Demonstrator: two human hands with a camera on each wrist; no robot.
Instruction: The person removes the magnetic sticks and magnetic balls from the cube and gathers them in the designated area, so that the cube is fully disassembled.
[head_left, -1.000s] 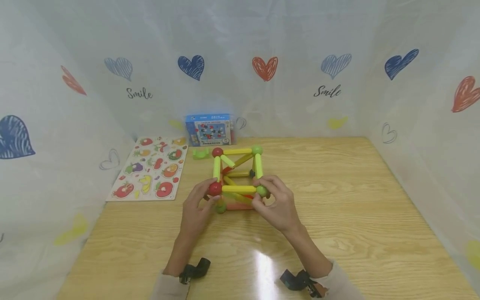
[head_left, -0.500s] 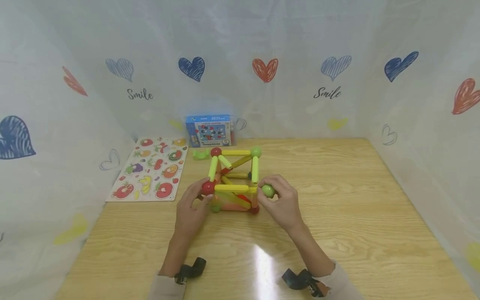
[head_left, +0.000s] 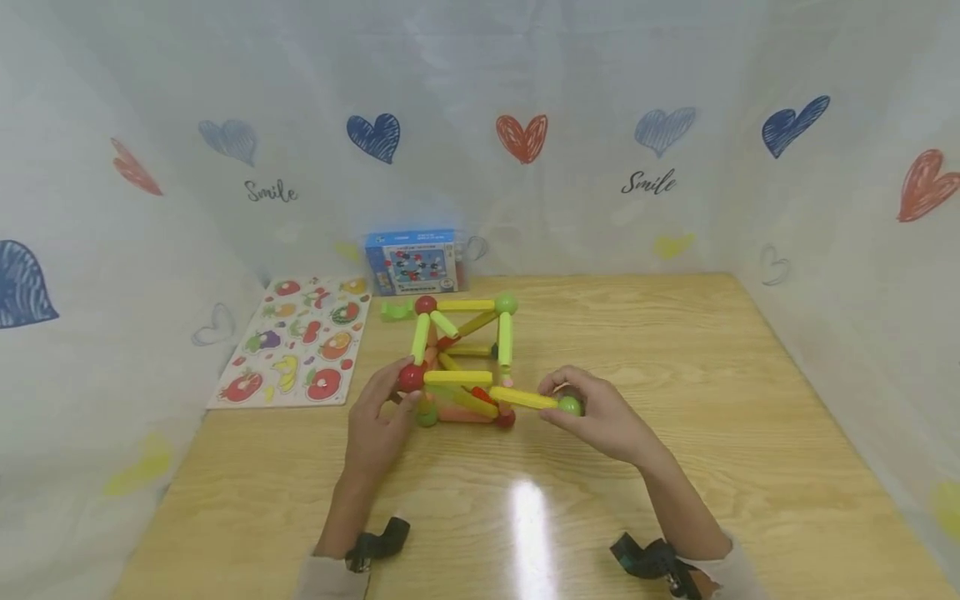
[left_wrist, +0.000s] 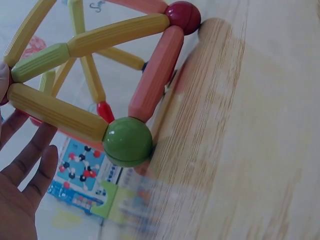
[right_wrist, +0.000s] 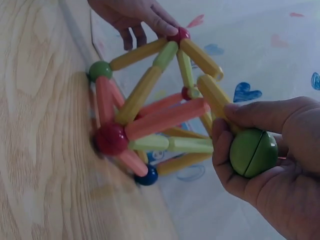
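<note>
A frame of magnetic rods and balls stands on the table, its yellow top rod [head_left: 457, 378] facing me. My left hand [head_left: 377, 421] pinches the red ball [head_left: 411, 377] at its upper near-left corner; in the left wrist view some of those fingers [left_wrist: 37, 165] are spread below the rods. To the frame's right, my right hand [head_left: 611, 421] holds a yellow rod [head_left: 525, 400] with a green ball [right_wrist: 254, 152] on its end. The right thumb lies along that rod, whose free tip points at the frame. A salmon rod [right_wrist: 167, 119] ends beside it without a ball.
Behind the frame stands a blue toy box [head_left: 415, 265], with a small light green piece [head_left: 397, 311] in front of it. A fruit puzzle board [head_left: 262, 387] lies at the left. A heart-printed curtain [head_left: 585, 200] surrounds the wooden table [head_left: 675, 350].
My right hand has pulled the green ball off the frame's near-right corner and moved right, bringing a yellow rod along. My left hand stays on the red ball, shifted slightly left.
</note>
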